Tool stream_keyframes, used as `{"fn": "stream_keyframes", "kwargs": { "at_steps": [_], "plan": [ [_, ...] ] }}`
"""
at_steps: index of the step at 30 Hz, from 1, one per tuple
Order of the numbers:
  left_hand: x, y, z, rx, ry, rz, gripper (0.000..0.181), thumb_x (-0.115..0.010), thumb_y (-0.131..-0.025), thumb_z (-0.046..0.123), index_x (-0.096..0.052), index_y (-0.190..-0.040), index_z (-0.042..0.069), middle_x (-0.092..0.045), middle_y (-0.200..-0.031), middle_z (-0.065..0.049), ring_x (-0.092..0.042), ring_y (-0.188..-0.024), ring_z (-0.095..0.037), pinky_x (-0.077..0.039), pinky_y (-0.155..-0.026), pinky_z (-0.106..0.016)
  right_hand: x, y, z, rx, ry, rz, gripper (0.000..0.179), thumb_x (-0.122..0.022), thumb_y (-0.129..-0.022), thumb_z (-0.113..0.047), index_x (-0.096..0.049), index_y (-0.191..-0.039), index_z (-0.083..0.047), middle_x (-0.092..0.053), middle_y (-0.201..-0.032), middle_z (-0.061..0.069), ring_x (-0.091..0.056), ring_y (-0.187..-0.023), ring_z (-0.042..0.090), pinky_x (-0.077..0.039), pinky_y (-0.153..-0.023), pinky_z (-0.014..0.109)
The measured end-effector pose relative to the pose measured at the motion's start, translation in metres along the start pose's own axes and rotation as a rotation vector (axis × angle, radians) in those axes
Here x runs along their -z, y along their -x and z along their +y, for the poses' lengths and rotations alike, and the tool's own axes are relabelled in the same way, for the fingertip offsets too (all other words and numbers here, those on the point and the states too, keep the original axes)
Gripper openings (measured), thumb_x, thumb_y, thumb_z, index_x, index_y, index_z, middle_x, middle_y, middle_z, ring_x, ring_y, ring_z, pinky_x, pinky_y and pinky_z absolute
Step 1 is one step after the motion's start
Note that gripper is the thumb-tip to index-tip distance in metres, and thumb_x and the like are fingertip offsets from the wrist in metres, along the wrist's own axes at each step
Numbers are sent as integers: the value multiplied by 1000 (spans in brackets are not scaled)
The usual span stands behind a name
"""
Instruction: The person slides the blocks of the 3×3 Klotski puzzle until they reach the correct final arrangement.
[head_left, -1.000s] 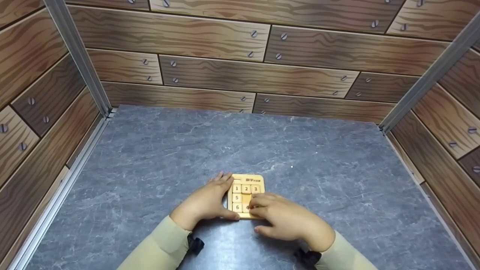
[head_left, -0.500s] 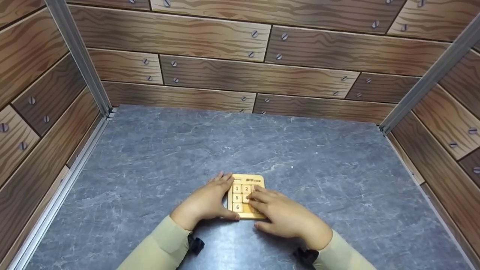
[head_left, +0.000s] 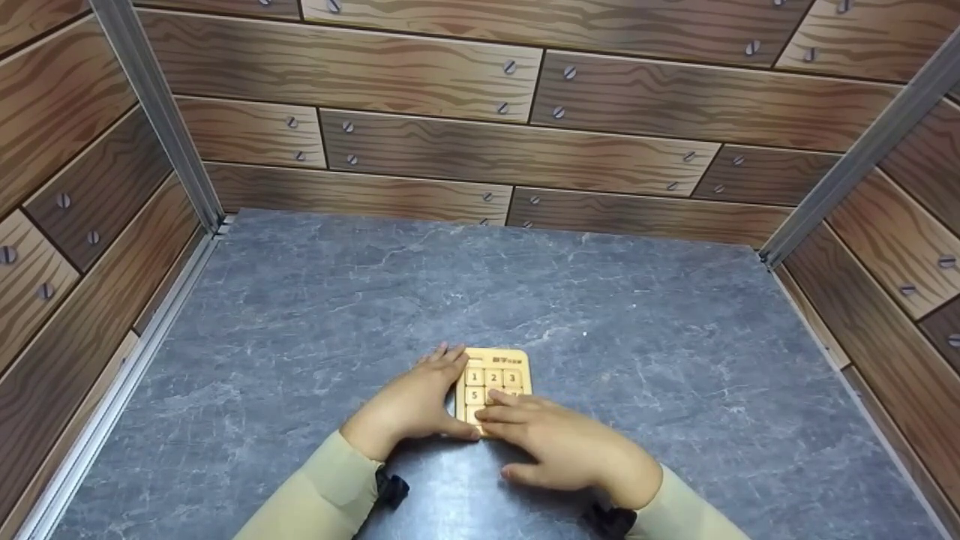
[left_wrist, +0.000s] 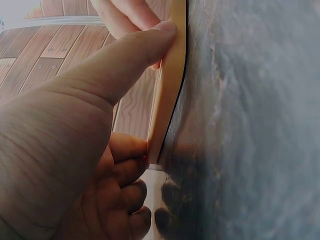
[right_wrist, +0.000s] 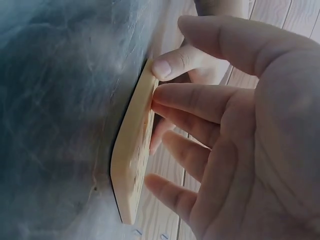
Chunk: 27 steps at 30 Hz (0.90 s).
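A yellow number slide puzzle (head_left: 496,354) lies flat on the grey table, with tiles 1, 2 and 3 in its top row and 5 at the left of the middle row. My left hand (head_left: 409,401) grips its frame, thumb on the near edge and fingers at the far left corner. In the left wrist view the thumb (left_wrist: 145,47) presses the puzzle's side (left_wrist: 171,80). My right hand (head_left: 574,442) reaches over the lower rows with fairly straight fingers touching the tiles; it hides most of the bottom row. The right wrist view shows its fingers (right_wrist: 192,100) against the puzzle's face (right_wrist: 135,165).
The marbled grey tabletop (head_left: 420,285) spreads around the puzzle. Wood-patterned panels (head_left: 420,142) wall the back and both sides, with metal rails (head_left: 161,120) at the corners. Black wrist straps (head_left: 391,487) sit below both hands.
Tile 4 has slid up from the bottom row to the middle one. My right fingers then shifted left and nearer, over the bottom row, uncovering tile 3. My left hand stays in place.
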<state>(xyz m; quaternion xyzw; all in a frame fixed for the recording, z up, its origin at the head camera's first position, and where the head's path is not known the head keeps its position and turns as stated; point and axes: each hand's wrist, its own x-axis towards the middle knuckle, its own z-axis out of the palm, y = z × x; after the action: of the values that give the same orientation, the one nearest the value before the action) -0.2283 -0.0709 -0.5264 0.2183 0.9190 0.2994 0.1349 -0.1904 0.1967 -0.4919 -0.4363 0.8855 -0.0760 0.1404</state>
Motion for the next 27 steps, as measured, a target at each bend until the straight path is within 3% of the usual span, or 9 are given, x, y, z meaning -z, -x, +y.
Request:
{"fn": "stream_keyframes", "kwargs": {
  "at_steps": [13, 18, 27],
  "plan": [
    [0, -1, 0, 14, 1, -3, 130, -99, -79, 59, -34, -177, 3, -27, -188, -12, -20, -178, -41, -22, -145, -61, 16, 7, 2, -64, -9, -2, 51, -73, -108, -43, -74, -149, -12, -65, -167, 0, -52, -164, 31, -37, -139, 61],
    [0, 0, 0, 2, 1, -2, 129, -99, -80, 58, -35, -176, 2, -28, -188, -14, -20, -178, -41, -22, -146, -61, 11, 3, 4, -43, -3, 16, 60, -72, -109, -44, -65, -160, -13, -60, -172, 4, -49, -166, 30, -37, -140, 61],
    [0, 0, 1, 10, -2, -4, 130, -100, -79, 57, -34, -177, 3, -27, -189, -12, -20, -177, -42, -22, -145, -63, -3, -2, 6, -22, -37, -3, 79, -70, -109, -51, -44, -176, -17, -35, -187, -3, -24, -178, 27, -27, -144, 60]
  ]
}}
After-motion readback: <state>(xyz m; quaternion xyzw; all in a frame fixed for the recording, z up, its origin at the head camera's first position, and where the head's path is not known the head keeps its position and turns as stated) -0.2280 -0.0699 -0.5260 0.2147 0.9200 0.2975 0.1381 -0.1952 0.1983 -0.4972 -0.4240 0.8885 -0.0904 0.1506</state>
